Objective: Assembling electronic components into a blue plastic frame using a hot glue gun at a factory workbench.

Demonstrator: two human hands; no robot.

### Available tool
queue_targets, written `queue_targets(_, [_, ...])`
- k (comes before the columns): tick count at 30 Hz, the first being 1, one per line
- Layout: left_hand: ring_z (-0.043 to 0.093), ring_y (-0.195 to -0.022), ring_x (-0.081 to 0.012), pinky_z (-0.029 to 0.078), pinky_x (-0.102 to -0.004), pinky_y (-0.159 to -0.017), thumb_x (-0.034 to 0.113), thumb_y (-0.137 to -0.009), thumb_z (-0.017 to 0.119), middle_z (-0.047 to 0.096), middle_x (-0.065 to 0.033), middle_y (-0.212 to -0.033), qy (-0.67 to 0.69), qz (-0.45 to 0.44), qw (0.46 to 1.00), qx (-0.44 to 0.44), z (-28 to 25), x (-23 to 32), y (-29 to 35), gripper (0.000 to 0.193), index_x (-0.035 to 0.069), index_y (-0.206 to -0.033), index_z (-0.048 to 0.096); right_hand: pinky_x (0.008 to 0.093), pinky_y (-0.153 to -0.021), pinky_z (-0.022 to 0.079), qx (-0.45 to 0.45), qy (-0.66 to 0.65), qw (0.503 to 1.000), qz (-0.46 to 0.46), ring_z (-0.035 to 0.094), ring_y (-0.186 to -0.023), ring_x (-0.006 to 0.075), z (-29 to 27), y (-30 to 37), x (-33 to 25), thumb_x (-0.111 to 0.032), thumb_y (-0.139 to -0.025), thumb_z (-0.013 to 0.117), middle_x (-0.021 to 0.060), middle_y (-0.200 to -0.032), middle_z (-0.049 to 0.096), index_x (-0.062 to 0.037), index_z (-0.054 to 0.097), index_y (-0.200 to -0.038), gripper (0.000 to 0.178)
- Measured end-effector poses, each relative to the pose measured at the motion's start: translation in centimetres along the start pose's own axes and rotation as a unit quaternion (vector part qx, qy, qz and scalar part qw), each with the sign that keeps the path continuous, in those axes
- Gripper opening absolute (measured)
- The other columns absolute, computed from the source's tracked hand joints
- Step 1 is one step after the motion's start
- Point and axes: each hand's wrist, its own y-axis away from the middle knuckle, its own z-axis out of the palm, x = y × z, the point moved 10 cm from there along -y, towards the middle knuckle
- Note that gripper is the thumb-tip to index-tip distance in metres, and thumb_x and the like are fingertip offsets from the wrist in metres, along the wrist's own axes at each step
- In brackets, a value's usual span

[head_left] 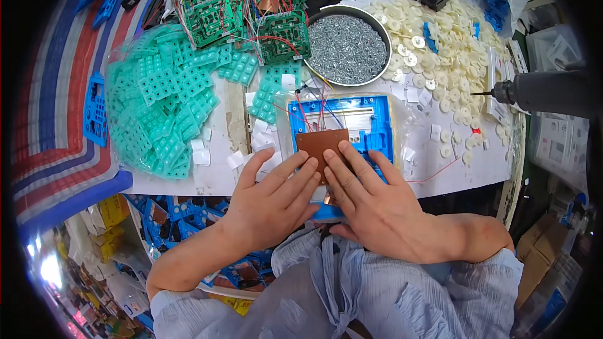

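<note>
- The left hand (pixel 273 204) lies flat and open, its fingers spread and pointing up and to the right, with the fingertips touching the lower left edge of a brown board (pixel 321 149).
- The right hand (pixel 377 204) is also flat and open, its fingers pressing on the lower right part of the same board; neither hand grips anything.
- The brown board sits inside a blue plastic case (pixel 370 127), which lies on the white table (pixel 213 179) just in front of the person; thin red wires (pixel 306 116) run out from the top of the case.
- Just beyond the case stands a round metal bowl (pixel 347 48) full of screws.
- To the left of the case is a heap of green rubber keypads (pixel 166 103), and small white paper squares (pixel 201 154) lie scattered near it.
- Behind that heap are green circuit boards (pixel 251 19) tangled in coloured wires.
- To the right of the bowl, white round discs (pixel 440 44) cover the table.
- At the far right edge, a power screwdriver (pixel 540 91) points left toward the discs.
</note>
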Motion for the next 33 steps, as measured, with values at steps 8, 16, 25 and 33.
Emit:
queue_targets(8, [0.062, -0.124, -0.0195, 0.043, -0.0501, -0.103, 0.024, -0.085, 0.077, 0.069, -0.0043, -0.126, 0.058, 0.012, 0.998, 0.007, -0.5, -1.1, -1.1, 0.033, 0.008, -0.113, 0.074, 0.0517, -0.113, 0.038, -0.007, 0.007, 1.000, -0.019, 0.042, -0.145, 0.0412, -0.5, 0.0, 0.4, -0.049, -0.080, 0.076, 0.0256, -0.152, 0.049, 0.0097, 0.061, -0.133, 0.080])
queue_targets(16, [0.061, -0.127, -0.0220, 0.037, -0.0534, -0.110, 0.020, -0.082, 0.078, 0.068, -0.0040, -0.129, 0.050, 0.006, 0.999, -0.009, -0.3, -1.2, -0.7, 0.039, 0.010, -0.120, 0.072, 0.0520, -0.113, 0.039, 0.051, -0.019, 0.999, -0.001, 0.049, -0.141, 0.0383, -1.5, 0.4, 1.6, -0.044, -0.079, 0.079, 0.0250, -0.147, 0.054, 0.0099, 0.061, -0.131, 0.077])
queue_targets(25, [0.060, -0.131, -0.0223, 0.032, -0.0596, -0.115, 0.016, -0.080, 0.080, 0.067, -0.0050, -0.130, 0.047, 0.019, 0.999, -0.017, -0.3, -1.1, -1.0, 0.043, 0.009, -0.122, 0.071, 0.0558, -0.111, 0.039, 0.059, -0.028, 0.998, 0.001, 0.054, -0.130, 0.0368, -3.7, 1.2, 3.1, -0.036, -0.082, 0.079, 0.0220, -0.135, 0.062, 0.0064, 0.066, -0.122, 0.060])
queue_targets(33, [0.061, -0.129, -0.0205, 0.035, -0.0560, -0.113, 0.017, -0.080, 0.078, 0.068, -0.0030, -0.126, 0.032, 0.023, 0.999, -0.023, -0.1, -1.1, -1.2, 0.042, 0.012, -0.121, 0.072, 0.0571, -0.111, 0.039, 0.066, -0.032, 0.997, -0.018, 0.053, -0.132, 0.0378, -3.2, 1.3, 2.6, -0.029, -0.081, 0.078, 0.0191, -0.135, 0.062, 0.0015, 0.067, -0.124, 0.054])
